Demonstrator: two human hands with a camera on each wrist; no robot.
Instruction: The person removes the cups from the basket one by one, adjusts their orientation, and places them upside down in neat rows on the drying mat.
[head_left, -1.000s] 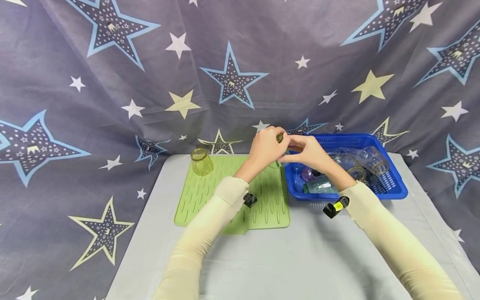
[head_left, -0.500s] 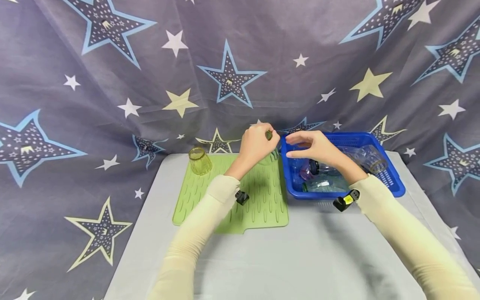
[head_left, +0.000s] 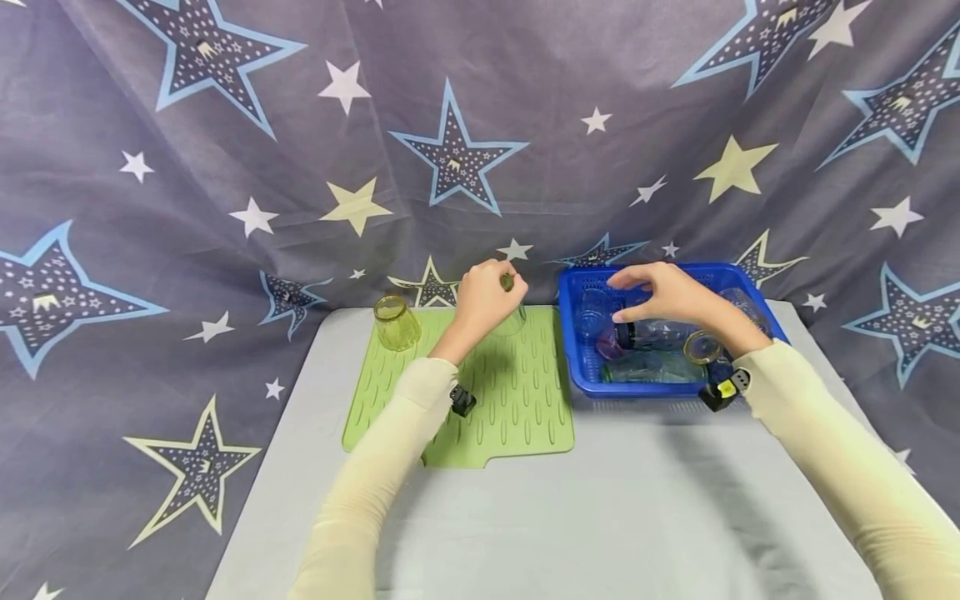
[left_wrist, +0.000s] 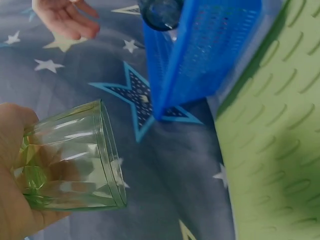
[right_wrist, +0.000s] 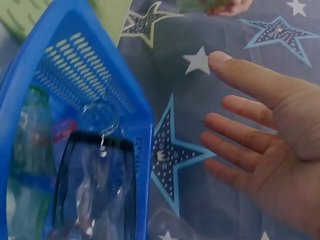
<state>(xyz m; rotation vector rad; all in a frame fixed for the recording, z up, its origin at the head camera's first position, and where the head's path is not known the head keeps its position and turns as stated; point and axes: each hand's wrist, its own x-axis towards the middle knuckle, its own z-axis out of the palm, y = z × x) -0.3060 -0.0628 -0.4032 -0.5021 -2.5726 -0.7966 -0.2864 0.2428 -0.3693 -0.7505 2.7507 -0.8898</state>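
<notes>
My left hand grips a clear, green-tinted glass around its base end. The glass is held over the back of the green ribbed mat, its rim turned down toward it. On the mat's back left corner stands a yellow glass. My right hand holds nothing; its fingers are spread and relaxed above the blue basket. Inside the basket lie several glasses, among them a dark-rimmed one and a pale green one.
The basket stands at the right of the mat on a white-covered table. A grey curtain with stars hangs close behind both. A small pink item shows among the glasses in the basket.
Both hands were together at the green-tinted glass; the right one let go and moved right over the basket. The left hand carried the glass leftward over the mat.
</notes>
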